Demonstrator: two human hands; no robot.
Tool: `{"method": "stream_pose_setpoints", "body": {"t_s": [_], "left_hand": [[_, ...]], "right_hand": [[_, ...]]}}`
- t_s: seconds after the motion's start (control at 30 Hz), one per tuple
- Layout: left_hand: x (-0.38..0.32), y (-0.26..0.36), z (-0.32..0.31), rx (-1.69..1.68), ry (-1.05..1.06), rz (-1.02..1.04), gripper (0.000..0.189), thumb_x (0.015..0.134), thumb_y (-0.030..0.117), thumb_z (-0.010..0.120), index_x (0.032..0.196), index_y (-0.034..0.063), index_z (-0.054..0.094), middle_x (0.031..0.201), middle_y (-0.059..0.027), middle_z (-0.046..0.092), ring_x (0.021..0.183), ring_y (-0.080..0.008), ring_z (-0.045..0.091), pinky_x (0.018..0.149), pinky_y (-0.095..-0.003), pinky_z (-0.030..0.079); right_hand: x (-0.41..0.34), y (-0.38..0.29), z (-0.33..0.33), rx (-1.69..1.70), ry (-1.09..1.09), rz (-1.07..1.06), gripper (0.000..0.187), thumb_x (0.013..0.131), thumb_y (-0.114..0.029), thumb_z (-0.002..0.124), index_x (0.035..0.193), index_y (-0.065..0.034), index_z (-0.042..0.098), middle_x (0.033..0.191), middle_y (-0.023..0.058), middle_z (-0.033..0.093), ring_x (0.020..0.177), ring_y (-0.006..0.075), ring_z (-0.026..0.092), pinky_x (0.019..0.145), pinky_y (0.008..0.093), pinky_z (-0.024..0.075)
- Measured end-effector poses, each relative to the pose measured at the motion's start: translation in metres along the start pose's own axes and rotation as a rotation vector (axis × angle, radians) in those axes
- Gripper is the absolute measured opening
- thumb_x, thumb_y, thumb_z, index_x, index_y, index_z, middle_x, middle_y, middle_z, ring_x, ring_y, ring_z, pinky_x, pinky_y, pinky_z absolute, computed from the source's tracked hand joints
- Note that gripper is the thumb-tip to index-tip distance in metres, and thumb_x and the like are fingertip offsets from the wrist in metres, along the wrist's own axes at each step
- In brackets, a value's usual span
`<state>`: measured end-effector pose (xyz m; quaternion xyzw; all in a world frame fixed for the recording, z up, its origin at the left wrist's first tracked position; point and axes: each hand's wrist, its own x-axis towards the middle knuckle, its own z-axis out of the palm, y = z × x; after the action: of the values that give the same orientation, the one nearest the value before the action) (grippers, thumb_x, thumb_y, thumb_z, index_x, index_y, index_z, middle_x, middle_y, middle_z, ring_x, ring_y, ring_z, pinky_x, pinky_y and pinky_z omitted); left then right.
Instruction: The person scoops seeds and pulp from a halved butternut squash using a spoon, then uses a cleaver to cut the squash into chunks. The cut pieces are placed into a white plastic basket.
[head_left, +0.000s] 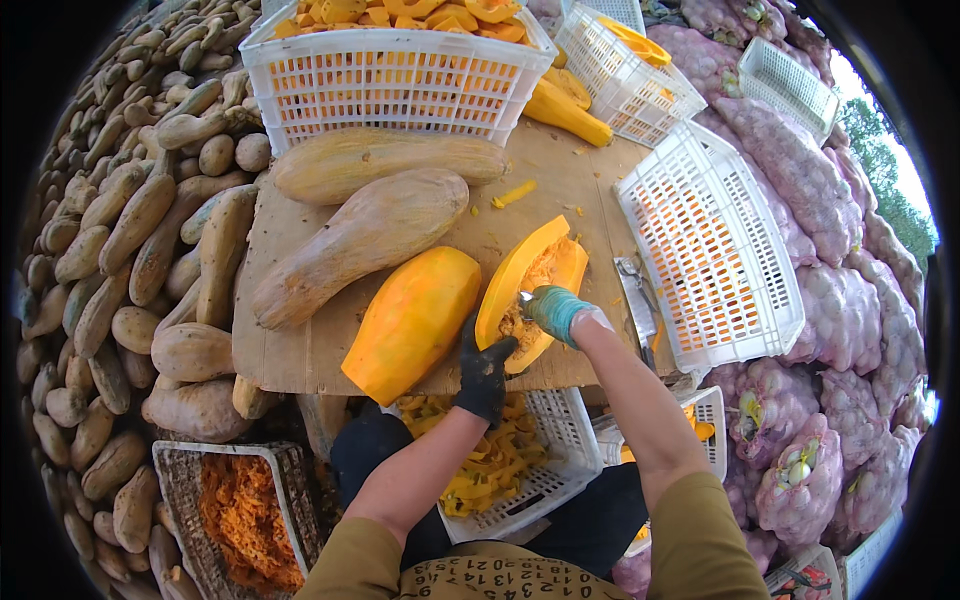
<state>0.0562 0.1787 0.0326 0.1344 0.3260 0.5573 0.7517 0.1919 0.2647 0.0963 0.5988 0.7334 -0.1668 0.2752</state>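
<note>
My left hand (484, 367), in a black glove, grips the lower left side of a peeled, cut pumpkin piece (496, 296) near the table's front edge. The piece is hollow, with stringy orange pulp (551, 262) and seeds inside. In a teal glove, my right hand (556, 311) holds a metal scooping tool (526, 298) in that hollow; most of the tool is hidden by the glove. Left of my hands lies a large peeled pumpkin (416, 322). Behind it rest two unpeeled long pumpkins, one nearer (367, 240) and one farther (382, 161).
A crate of cut pumpkin (397, 82) stands at the back. A knife (637, 300) lies beside a white crate (712, 240) on the right. Below are a crate of peelings (502, 472) and a pulp bin (232, 517). Unpeeled pumpkins heap left; mesh sacks (847, 307) stack right.
</note>
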Motion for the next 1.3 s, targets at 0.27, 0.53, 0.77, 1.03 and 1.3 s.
{"method": "stream_pose_setpoints", "body": {"t_s": [0.27, 0.53, 0.77, 1.03, 1.3], "left_hand": [[-0.001, 0.004, -0.001, -0.082, 0.015, -0.052, 0.057, 0.078, -0.010, 0.058, 0.132, 0.0021, 0.041, 0.121, -0.0119, 0.054, 0.105, -0.0226, 0.058, 0.085, -0.0320, 0.052], [-0.001, -0.014, -0.006, 0.160, 0.000, 0.140, 0.059, 0.078, -0.009, 0.059, 0.133, 0.0030, 0.040, 0.123, -0.0100, 0.051, 0.111, -0.0198, 0.052, 0.096, -0.0312, 0.045], [-0.001, -0.022, -0.007, 0.205, -0.002, 0.174, 0.061, 0.078, -0.009, 0.060, 0.133, 0.0037, 0.039, 0.124, -0.0101, 0.050, 0.113, -0.0202, 0.051, 0.097, -0.0321, 0.044], [0.006, -0.009, -0.007, 0.008, 0.016, 0.016, 0.059, 0.079, -0.009, 0.059, 0.132, 0.0043, 0.039, 0.121, -0.0115, 0.053, 0.109, -0.0230, 0.055, 0.093, -0.0338, 0.047], [0.001, 0.007, 0.004, -0.035, 0.000, -0.060, 0.059, 0.078, -0.005, 0.059, 0.132, 0.0047, 0.038, 0.118, -0.0122, 0.054, 0.098, -0.0237, 0.061, 0.071, -0.0337, 0.057]], "right_hand": [[-0.006, 0.050, -0.050, 0.196, 0.124, 0.443, 0.050, 0.094, -0.046, 0.043, 0.120, -0.0064, 0.059, 0.119, 0.0211, 0.059, 0.112, 0.0346, 0.056, 0.093, 0.0407, 0.0439], [0.012, 0.054, -0.011, 0.337, 0.059, 0.427, 0.053, 0.095, -0.046, 0.041, 0.123, -0.0047, 0.056, 0.120, 0.0213, 0.058, 0.113, 0.0355, 0.055, 0.095, 0.0434, 0.0420], [0.001, 0.060, 0.034, 0.371, 0.136, 0.317, 0.041, 0.094, -0.031, 0.044, 0.120, -0.0034, 0.058, 0.112, 0.0218, 0.062, 0.107, 0.0361, 0.058, 0.090, 0.0428, 0.0446], [0.001, -0.003, 0.030, 0.344, 0.289, 0.224, 0.024, 0.088, -0.018, 0.051, 0.105, -0.0042, 0.060, 0.097, 0.0220, 0.065, 0.091, 0.0368, 0.064, 0.076, 0.0443, 0.0509], [-0.022, 0.024, -0.026, 0.227, 0.225, 0.271, 0.032, 0.091, -0.026, 0.050, 0.115, -0.0055, 0.059, 0.107, 0.0196, 0.064, 0.097, 0.0360, 0.063, 0.082, 0.0444, 0.0503]]}}
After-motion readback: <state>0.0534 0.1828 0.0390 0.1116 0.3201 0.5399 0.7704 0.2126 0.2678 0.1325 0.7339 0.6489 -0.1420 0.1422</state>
